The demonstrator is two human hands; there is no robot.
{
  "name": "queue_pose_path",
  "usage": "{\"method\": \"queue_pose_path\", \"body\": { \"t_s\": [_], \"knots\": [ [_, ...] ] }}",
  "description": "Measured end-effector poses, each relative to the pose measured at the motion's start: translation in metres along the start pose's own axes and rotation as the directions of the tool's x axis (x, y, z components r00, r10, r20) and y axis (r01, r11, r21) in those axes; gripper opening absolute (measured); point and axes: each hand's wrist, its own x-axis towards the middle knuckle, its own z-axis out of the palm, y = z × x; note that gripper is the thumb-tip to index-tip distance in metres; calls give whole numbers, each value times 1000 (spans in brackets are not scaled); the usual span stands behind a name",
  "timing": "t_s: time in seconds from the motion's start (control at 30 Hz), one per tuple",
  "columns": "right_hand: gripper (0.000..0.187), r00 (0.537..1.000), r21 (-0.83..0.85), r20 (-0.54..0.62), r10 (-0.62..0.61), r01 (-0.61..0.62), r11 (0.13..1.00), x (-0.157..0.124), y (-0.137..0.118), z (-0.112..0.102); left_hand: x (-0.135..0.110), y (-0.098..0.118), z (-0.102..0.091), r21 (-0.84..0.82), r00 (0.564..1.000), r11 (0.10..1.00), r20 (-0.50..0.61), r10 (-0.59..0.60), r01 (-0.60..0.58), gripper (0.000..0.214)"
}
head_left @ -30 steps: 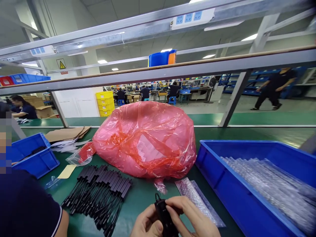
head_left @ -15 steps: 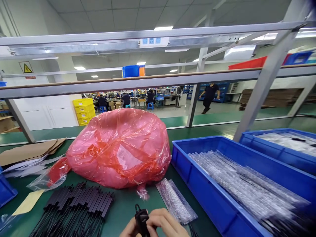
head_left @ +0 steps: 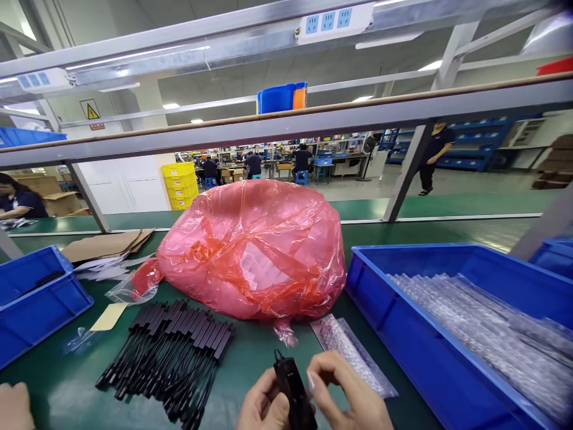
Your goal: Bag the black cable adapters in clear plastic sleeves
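Note:
A small black device [head_left: 293, 388] with a short cable loop at its top is gripped upright in my left hand [head_left: 264, 403], thumb across its front. Just right of it, my right hand [head_left: 351, 391] has thumb and forefinger pinched together near the device's side. A whitish speck shows at those fingertips, too small and blurred to name. Left of my hands, several black modules with cables [head_left: 179, 334] lie side by side in a row. Behind my right hand lies a clear bubble-wrap sleeve [head_left: 353, 352].
A big pink plastic bag [head_left: 250, 251] fills the table's middle. Blue bins [head_left: 380, 316] at right hold bubble-wrapped pieces; another blue bin [head_left: 45, 316] stands left. Cardboard sheets [head_left: 102, 245] lie behind it. Another person's hand [head_left: 15, 406] rests at the lower left edge.
The view has swung left, bringing the left bin and another person's hand into sight. My right hand has moved slightly away from the device, which my left hand still holds.

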Motion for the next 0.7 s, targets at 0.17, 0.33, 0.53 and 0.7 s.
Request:
{"method": "queue_pose_path", "body": {
  "t_s": [0.17,0.33,0.53,0.7],
  "knots": [
    [25,954,-351,238,185,-93,932,43,53,11,-15,65,-53,65,951,998,-309,14,7,44],
    [17,941,-533,279,191,-13,846,70,100,62,-43,170,-118,92,858,994,-503,103,-65,43],
    [26,939,-575,306,158,50,817,64,86,56,-45,226,-118,240,471,970,-853,223,-25,76],
    [29,854,-187,500,142,-54,981,20,47,21,1,85,-23,226,750,973,-633,189,-55,32]
  ]
}}
